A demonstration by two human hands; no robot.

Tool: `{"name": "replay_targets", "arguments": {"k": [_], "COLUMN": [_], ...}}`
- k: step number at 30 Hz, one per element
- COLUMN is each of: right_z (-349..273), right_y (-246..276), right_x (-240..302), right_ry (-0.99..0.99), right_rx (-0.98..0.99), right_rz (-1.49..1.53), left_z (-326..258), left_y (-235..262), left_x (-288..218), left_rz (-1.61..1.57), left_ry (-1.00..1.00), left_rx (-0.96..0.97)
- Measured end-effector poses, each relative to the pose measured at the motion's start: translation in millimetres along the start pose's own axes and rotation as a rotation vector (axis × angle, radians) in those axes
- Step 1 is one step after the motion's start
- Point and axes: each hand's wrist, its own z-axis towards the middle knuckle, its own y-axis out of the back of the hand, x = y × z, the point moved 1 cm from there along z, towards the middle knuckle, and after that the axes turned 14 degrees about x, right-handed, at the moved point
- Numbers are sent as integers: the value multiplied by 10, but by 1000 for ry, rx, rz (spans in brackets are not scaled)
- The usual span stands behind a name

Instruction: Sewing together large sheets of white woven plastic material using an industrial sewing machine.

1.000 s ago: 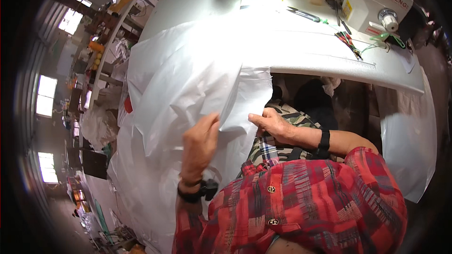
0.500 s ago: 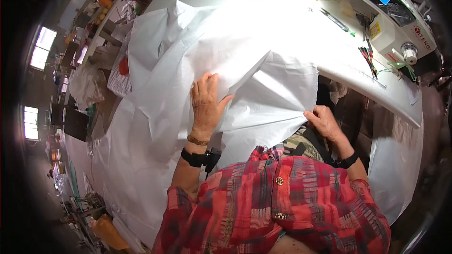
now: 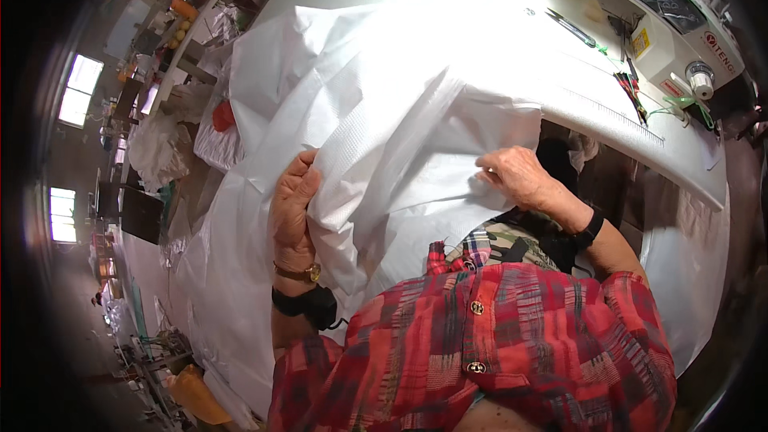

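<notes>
Left hand (image 3: 292,212) grips white fabric (image 3: 384,112) fold, fingers curled; right hand (image 3: 516,176) pinches its edge. Fabric bunched, not yet at sewing machine (image 3: 640,0) needle.

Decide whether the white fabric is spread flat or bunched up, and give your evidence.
Bunched. The white fabric shows ridges and deep creases, and the left hand and right hand each grip a fold.

- I see the white fabric (image 3: 384,112) as matt, finely textured, creased cloth.
- My shirt (image 3: 496,352) is woven red plaid cloth.
- The sewing machine (image 3: 640,0) looks smooth, glossy plastic.
</notes>
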Motion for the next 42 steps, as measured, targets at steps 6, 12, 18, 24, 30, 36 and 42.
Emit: {"name": "replay_targets", "arguments": {"k": [6,12,18,24,30,36,42], "right_z": [267,716,814,366,328,454,383], "right_y": [488,472,157,158,148,99,231], "right_x": [518,869,1101,1136,1140,1315,1334], "right_ry": [241,183,400,416,765,664,839], "right_rx": [-110,-160,79,-75,341,147,-32], "right_rz": [1123,1822,1989,1702,1431,1014,716], "left_z": [27,68,56,282,552,678,799], "left_y": [-403,-575,-578,274,426,-509,-757], "left_x": [-374,-557,-566,-755,-514,-563,-226], "left_rz": [-9,147,162,850,1097,1496,1233], "left_ry": [-161,-218,-284,-103,282,-124,157], "left_rx": [52,-50,-176,-74,191,373,331]}}
